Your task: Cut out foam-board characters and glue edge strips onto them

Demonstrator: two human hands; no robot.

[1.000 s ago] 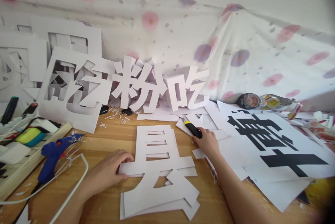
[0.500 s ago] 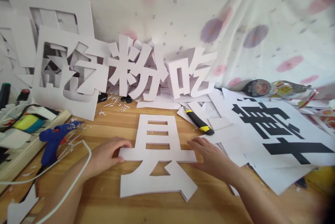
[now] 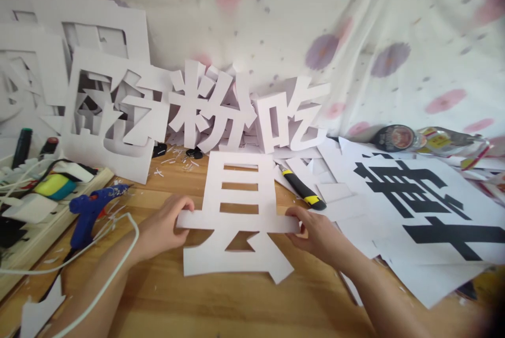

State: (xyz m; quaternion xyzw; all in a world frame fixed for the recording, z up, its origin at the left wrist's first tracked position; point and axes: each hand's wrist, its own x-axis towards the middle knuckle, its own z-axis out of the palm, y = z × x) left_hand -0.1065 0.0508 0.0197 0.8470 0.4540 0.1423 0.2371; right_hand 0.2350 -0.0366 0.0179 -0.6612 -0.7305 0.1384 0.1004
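A white foam-board Chinese character (image 3: 240,261) is held up off the wooden table (image 3: 221,311), its far edge raised. My left hand (image 3: 168,224) pinches the left end of its long crossbar between thumb and fingers. At the bar's right end, my right hand (image 3: 313,230) grips it the same way. A black and yellow utility knife (image 3: 302,186) lies just beyond my right hand. The blue glue gun (image 3: 89,211) rests to the left of my left forearm, and its white cord (image 3: 106,280) passes over that forearm.
Standing white cut-out characters (image 3: 213,109) line the back, with cut-out boards (image 3: 130,161) at the left. A power strip (image 3: 27,243) occupies the left edge. Printed sheets (image 3: 426,259) with black characters cover the right, a bottle (image 3: 445,139) behind them. Foam scraps are scattered about.
Both hands have closed on the crossbar ends. The white character has risen from the table with its far edge tilting up. The whole view has shifted slightly.
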